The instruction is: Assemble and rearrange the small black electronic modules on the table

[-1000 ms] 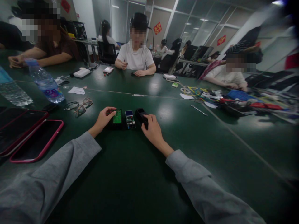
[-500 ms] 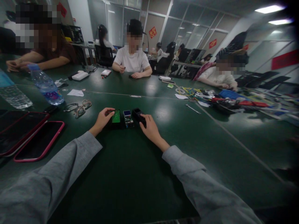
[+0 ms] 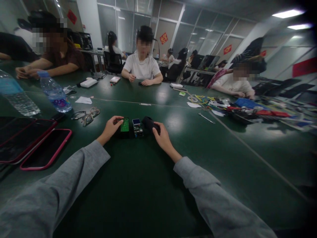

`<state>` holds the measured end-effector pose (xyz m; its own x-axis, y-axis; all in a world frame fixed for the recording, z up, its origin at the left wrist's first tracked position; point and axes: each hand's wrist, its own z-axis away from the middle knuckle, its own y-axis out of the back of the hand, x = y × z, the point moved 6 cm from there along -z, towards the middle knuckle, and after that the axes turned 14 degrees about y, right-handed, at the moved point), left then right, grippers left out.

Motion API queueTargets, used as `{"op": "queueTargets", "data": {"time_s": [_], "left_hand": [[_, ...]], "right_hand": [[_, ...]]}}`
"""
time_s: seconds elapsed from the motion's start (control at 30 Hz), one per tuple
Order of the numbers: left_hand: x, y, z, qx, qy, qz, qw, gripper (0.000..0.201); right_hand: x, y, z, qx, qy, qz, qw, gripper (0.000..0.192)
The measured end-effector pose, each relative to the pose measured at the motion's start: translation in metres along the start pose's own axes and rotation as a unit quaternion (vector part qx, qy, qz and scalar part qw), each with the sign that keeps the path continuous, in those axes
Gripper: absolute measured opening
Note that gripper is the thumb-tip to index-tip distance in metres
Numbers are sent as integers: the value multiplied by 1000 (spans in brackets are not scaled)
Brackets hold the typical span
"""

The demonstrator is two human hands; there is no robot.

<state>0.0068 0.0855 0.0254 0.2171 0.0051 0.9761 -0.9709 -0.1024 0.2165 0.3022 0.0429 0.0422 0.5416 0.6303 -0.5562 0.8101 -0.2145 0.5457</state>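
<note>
My left hand [image 3: 112, 129] grips the left edge of a green circuit board [image 3: 125, 125], which sits in a dark shell, between thumb and fingers. Just right of it lies a small electronic module [image 3: 137, 128] with a bluish screen at its far end and bare components at the near end; neither hand touches it. A black plastic casing [image 3: 149, 125] is in my right hand [image 3: 162, 135], tilted, with a plain dark side showing. My right fingers wrap its right side and hide part of it.
Phones with red rims [image 3: 46, 150], water bottles [image 3: 55, 94] and eyeglasses [image 3: 91, 115] stand or lie to the left. A wrench [image 3: 206, 118] and a heap of cables and tools [image 3: 247, 107] are at the right. Several people sit around the green table [image 3: 138, 185].
My right hand has turned the black casing over onto its side, so its window opening no longer shows. The left hand keeps its grip on the circuit board. The whole view has shifted slightly.
</note>
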Motion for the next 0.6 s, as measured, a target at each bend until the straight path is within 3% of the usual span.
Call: {"op": "queueTargets", "data": {"time_s": [0.27, 0.37, 0.6], "left_hand": [[-4, 0, -3, -2, -6, -22, 1000, 36], [-4, -1, -2, -14, -7, -28, 999, 36], [0, -4, -2, -19, -7, -28, 999, 35]], "right_hand": [[21, 2, 1, 56, -75, -39, 995, 40], [14, 2, 0, 46, -40, -12, 998, 38], [-16, -11, 1, -74, 74, 166, 981, 45]]}}
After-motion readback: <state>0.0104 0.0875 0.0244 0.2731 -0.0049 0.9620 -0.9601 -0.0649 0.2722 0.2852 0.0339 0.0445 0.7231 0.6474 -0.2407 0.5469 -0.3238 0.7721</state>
